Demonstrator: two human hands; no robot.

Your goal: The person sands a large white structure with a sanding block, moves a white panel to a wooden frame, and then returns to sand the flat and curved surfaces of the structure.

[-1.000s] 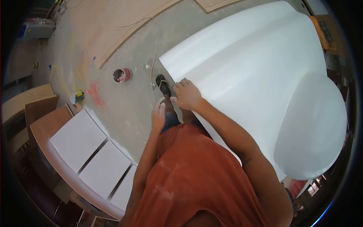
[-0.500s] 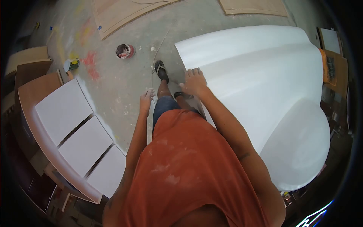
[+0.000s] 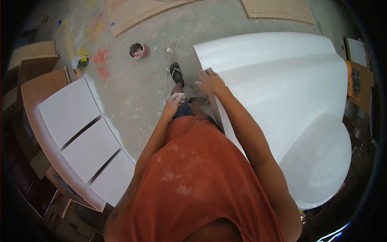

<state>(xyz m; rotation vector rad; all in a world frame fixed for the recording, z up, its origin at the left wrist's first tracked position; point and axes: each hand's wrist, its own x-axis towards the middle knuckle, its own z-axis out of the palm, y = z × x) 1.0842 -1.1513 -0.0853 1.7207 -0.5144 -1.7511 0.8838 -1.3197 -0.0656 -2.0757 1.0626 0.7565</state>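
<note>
My right hand (image 3: 212,84) presses at the left edge of a large white, smooth, curved panel (image 3: 274,76). Under its fingertips is a small dark grey piece of sandpaper (image 3: 208,71), mostly covered by the fingers. In front of my thigh, apart from the panel, my left hand (image 3: 173,105) is closed with dusty white fingers; whatever it may hold cannot be made out. A rounded white bulge (image 3: 318,161) forms the panel's near right part.
To the left stands a curved wooden piece with white panels (image 3: 70,111). An open paint can (image 3: 139,51) and another can (image 3: 80,61) are on the stained floor. A cord (image 3: 179,42) runs near my foot. Wooden boards (image 3: 278,10) lie ahead.
My left hand has moved right and a little inward, toward the front of my body. My right hand remains at the panel's edge, with the grey sandpaper showing more clearly.
</note>
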